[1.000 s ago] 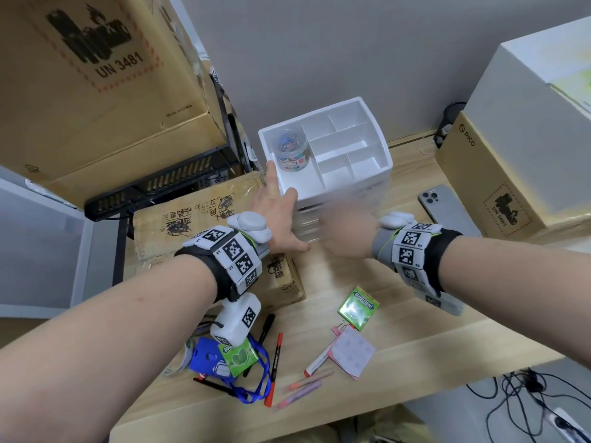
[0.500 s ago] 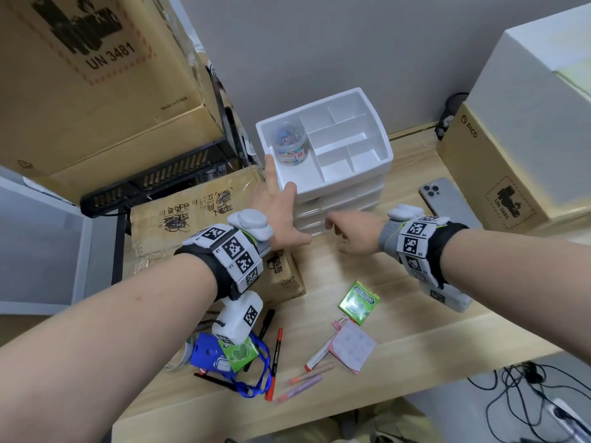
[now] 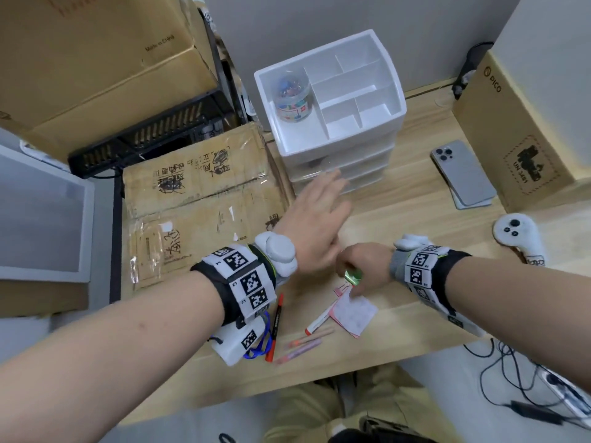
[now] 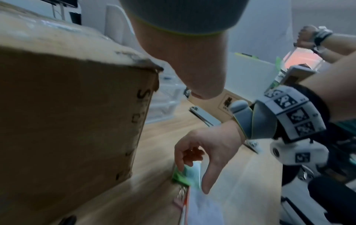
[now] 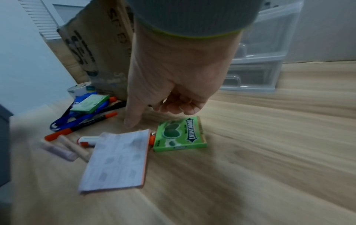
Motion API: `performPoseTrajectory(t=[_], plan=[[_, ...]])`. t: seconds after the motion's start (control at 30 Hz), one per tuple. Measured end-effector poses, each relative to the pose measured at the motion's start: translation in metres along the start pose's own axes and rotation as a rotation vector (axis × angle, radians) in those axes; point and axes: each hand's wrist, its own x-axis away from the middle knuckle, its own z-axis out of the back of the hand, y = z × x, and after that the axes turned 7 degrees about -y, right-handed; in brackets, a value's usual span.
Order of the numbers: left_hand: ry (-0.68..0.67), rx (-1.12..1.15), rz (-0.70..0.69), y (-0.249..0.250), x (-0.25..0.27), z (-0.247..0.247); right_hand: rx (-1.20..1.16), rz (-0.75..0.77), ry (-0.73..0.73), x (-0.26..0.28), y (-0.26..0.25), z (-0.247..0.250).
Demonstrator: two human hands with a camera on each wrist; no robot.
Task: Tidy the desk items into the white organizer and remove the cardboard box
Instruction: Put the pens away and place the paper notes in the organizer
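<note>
The right hand (image 3: 363,269) reaches down to the table (image 3: 415,219), palm down, fingers curled over the green gum pack (image 5: 180,134) and thumb stretched toward the white notepad (image 5: 117,159) beside it. In the left wrist view a fingertip seems to touch the pack's edge, while the right wrist view shows the fingers just above it, so I cannot tell whether the grip has closed on the pack; the pack lies flat on the wood. The left hand (image 3: 315,222) hangs above the table in front of the white organizer (image 3: 332,100), fingers straight and loosely spread, blurred, its grip open and holding nothing. The organizer stands at the back of the table, with several compartments on top and clear drawers (image 3: 339,174) below. Its large left compartment holds a clear round jar (image 3: 292,97) of small coloured bits; the other top compartments show only white walls and floors. What lies in the drawers is too blurred to tell. The cardboard box (image 3: 198,193) sits on the table just left of the organizer, its taped top closed. Near the front edge lie a red-capped marker (image 3: 274,327), a white pen (image 3: 319,321) partly under the notepad, and two pale pink sticks (image 3: 300,346). A grey phone (image 3: 462,174) lies face down to the right of the organizer.
</note>
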Motion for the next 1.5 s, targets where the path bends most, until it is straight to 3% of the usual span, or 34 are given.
performPoseTrajectory(t=[0.13, 0.3, 0.47, 0.6, 0.77, 0.97, 1.13, 1.33, 1.5], plan=[[-0.11, 0.066, -0.112, 0.011, 0.012, -0.02, 0.116, -0.007, -0.08, -0.007, -0.006, -0.021], [-0.166, 0.1, -0.15, 0.02, 0.026, -0.036, 0.128, 0.004, -0.047, -0.005, 0.001, -0.034], [-0.567, 0.114, 0.038, 0.03, 0.042, -0.056, -0.023, 0.002, -0.038, 0.0, 0.012, -0.031], [-0.688, 0.161, 0.208, 0.029, 0.061, -0.085, -0.312, -0.024, 0.005, 0.014, 0.024, -0.019], [-0.724, 0.166, 0.339, 0.021, 0.077, -0.11, -0.538, -0.105, 0.096, 0.026, 0.045, -0.005], [-0.645, 0.202, 0.402, 0.019, 0.082, -0.127, -0.56, -0.195, 0.178, 0.026, 0.061, -0.009], [-0.591, 0.204, 0.391, 0.021, 0.074, -0.142, -0.353, -0.093, 0.164, 0.021, 0.039, -0.014], [-0.672, 0.139, 0.388, 0.022, 0.071, -0.148, -0.009, -0.004, 0.188, -0.012, 0.004, -0.021], [-0.716, 0.141, 0.402, 0.017, 0.083, -0.146, 0.122, -0.008, 0.126, -0.035, -0.007, -0.029]])
